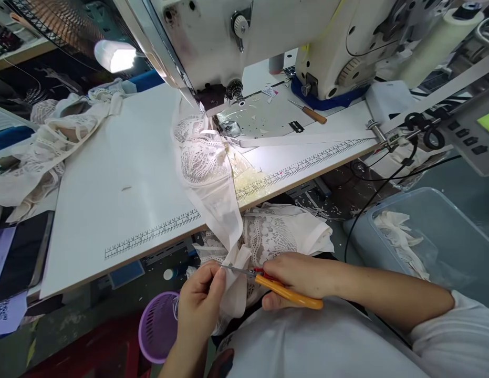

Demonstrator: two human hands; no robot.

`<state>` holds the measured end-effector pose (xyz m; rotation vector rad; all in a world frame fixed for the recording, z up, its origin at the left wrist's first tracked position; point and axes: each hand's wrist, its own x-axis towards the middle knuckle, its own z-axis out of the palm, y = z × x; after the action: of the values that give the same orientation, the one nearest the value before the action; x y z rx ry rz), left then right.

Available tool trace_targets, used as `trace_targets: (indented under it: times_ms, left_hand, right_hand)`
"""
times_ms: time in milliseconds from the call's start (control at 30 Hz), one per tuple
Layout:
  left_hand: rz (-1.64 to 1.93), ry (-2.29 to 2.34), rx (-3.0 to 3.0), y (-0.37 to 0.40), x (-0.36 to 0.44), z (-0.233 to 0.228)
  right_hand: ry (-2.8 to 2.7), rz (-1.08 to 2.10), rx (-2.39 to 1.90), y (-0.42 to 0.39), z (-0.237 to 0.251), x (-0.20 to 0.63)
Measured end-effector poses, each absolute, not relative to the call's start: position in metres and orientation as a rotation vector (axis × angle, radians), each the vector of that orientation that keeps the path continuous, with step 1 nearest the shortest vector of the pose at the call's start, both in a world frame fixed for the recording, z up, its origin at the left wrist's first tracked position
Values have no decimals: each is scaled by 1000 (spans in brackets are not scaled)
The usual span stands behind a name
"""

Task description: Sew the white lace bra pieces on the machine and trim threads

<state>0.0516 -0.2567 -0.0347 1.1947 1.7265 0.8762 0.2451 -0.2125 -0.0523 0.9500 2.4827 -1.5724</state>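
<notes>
In my right hand (291, 281) is a pair of scissors (283, 292) with orange handles. The blades reach left to the edge of white fabric beside my left fingertips. My left hand (200, 291) is closed in a pinch on that edge, part of a white lace bra (216, 205). This bra hangs over the table's front edge, its cup lying under the sewing machine's (212, 107) needle area. More white lace pieces (271, 231) rest on my lap, behind my hands. Whether the blades are apart at the fabric is too small to tell.
A ruler-marked white table (98, 205) carries a pile of white bras (59, 142) at left and a dark phone (23, 257). A wooden-handled tool (314, 114) lies by the machine. Below are a purple basket (157, 328) and a translucent bin (437, 197); a lamp (116, 56) shines at upper left.
</notes>
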Motion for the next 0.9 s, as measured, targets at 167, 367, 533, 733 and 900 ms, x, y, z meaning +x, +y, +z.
trace_targets:
  times_ms: [167, 367, 533, 733, 900]
  left_hand:
    - [892, 1778, 1177, -256, 54, -33]
    - [901, 1746, 1230, -258, 53, -33]
    - [936, 1604, 1391, -258, 54, -34]
    - [971, 1672, 1203, -262, 59, -39]
    - [991, 1587, 1138, -264, 62, -42]
  right_hand:
    - [2436, -1562, 1030, -216, -51, 240]
    - [2390, -1771, 1190, -223, -63, 238]
    - [2546, -1949, 1615, -220, -58, 242]
    - [3043, -1864, 1556, -216, -48, 232]
    - [2891, -1952, 1467, -214, -49, 218]
